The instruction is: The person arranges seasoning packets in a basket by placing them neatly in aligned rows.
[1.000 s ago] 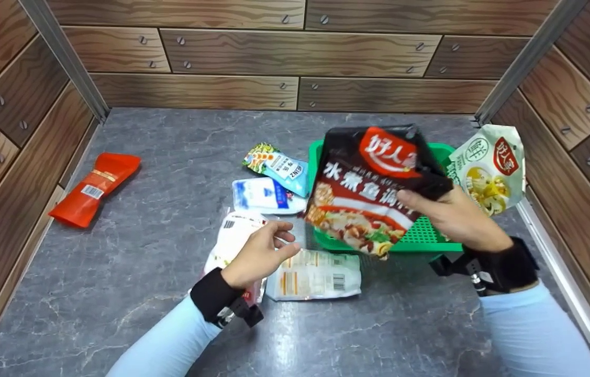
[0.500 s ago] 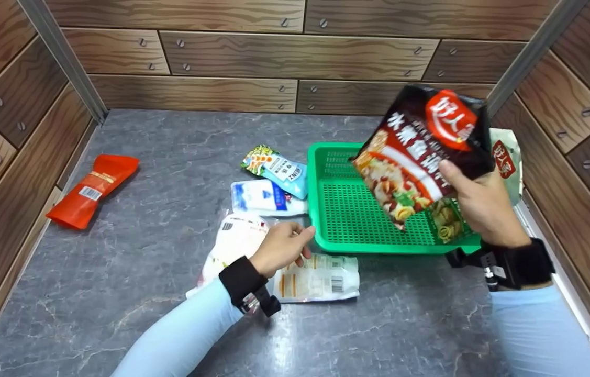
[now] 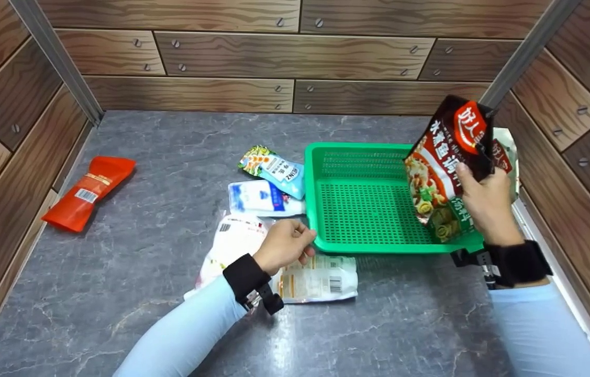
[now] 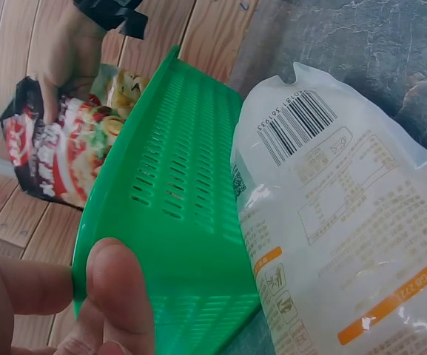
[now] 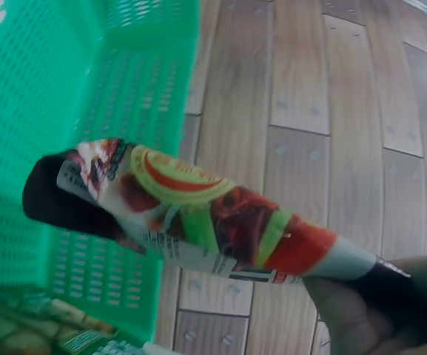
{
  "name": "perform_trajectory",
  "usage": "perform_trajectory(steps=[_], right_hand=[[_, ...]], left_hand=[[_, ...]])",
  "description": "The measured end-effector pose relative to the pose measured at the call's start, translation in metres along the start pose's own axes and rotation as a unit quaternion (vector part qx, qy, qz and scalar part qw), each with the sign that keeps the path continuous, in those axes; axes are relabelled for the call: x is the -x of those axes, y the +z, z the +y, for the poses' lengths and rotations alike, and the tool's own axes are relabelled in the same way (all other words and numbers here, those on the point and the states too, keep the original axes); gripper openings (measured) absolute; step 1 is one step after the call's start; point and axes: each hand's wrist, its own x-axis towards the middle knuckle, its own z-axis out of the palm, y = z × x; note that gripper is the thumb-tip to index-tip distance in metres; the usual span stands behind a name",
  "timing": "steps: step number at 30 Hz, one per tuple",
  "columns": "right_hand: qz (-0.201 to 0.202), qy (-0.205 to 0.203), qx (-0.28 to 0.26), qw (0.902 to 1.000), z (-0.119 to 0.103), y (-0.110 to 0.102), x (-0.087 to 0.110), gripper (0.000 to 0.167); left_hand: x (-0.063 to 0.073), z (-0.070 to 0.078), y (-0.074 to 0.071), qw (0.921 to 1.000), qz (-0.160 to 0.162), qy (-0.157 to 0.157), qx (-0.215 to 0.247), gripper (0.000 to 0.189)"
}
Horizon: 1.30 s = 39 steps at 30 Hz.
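My right hand (image 3: 488, 207) grips a black-and-red seasoning pouch (image 3: 438, 159) by its side, thumb on the printed front. The pouch hangs tilted over the right end of a green plastic basket (image 3: 363, 214). Inside that end leans a green food pouch (image 3: 446, 222), its upper part hidden behind the held pouch and hand. My left hand (image 3: 285, 243) pinches the basket's near left corner; in the left wrist view thumb and forefinger lie on either side of the rim (image 4: 87, 222). The right wrist view shows the held pouch (image 5: 220, 214) edge-on, its lower end within the basket.
Left of the basket lie a blue Heinz pouch (image 3: 284, 173), a blue-and-white packet (image 3: 258, 198) and a white packet (image 3: 237, 241). A pale barcoded packet (image 3: 321, 280) is in front. Further left lies a red packet (image 3: 88, 193). Wood-patterned walls enclose the table.
My right hand has carried the black-and-red pouch rightward, from the basket's middle to its right end, and turned it more upright. My left hand has moved right onto the basket's corner.
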Motion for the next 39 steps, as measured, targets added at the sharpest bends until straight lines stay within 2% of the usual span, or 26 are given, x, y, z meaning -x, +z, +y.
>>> perform_trajectory(steps=[2, 4, 12, 17, 23, 26, 29, 33, 39], right_hand=[[0.009, -0.005, 0.059, 0.9982, 0.005, -0.001, 0.001, 0.041], [0.014, -0.015, 0.091, 0.9957, 0.008, -0.001, 0.001, 0.041], [0.033, -0.041, 0.152, 0.987, 0.025, 0.005, 0.003, 0.035], [0.027, -0.06, 0.155, 0.9857, 0.033, 0.006, 0.005, 0.032], [0.001, -0.061, 0.17, 0.9836, 0.041, 0.004, 0.007, 0.038], [-0.002, -0.067, 0.181, 0.9812, 0.045, 0.004, 0.006, 0.035], [-0.005, -0.058, 0.188, 0.9804, 0.049, 0.003, 0.006, 0.034], [-0.011, -0.032, 0.203, 0.9786, 0.049, -0.001, 0.005, 0.041], [-0.018, -0.07, 0.225, 0.9717, 0.041, -0.012, 0.0, 0.04]], left_hand=[[0.0, 0.0, 0.001, 1.0, 0.001, 0.0, 0.0, 0.019], [0.0, 0.0, 0.001, 1.0, 0.004, 0.001, -0.002, 0.018], [0.001, -0.001, 0.003, 1.0, 0.007, 0.003, -0.004, 0.017], [0.001, 0.0, 0.004, 0.9999, 0.009, 0.005, -0.011, 0.017], [0.001, 0.002, 0.005, 0.9996, 0.014, 0.011, -0.022, 0.017], [0.001, 0.002, 0.005, 0.9997, 0.013, 0.01, -0.02, 0.016], [0.001, 0.002, 0.004, 0.9998, 0.01, 0.009, -0.017, 0.016], [0.001, 0.002, 0.003, 0.9998, 0.009, 0.008, -0.015, 0.016], [0.001, 0.003, 0.003, 0.9999, 0.008, 0.004, -0.014, 0.018]])
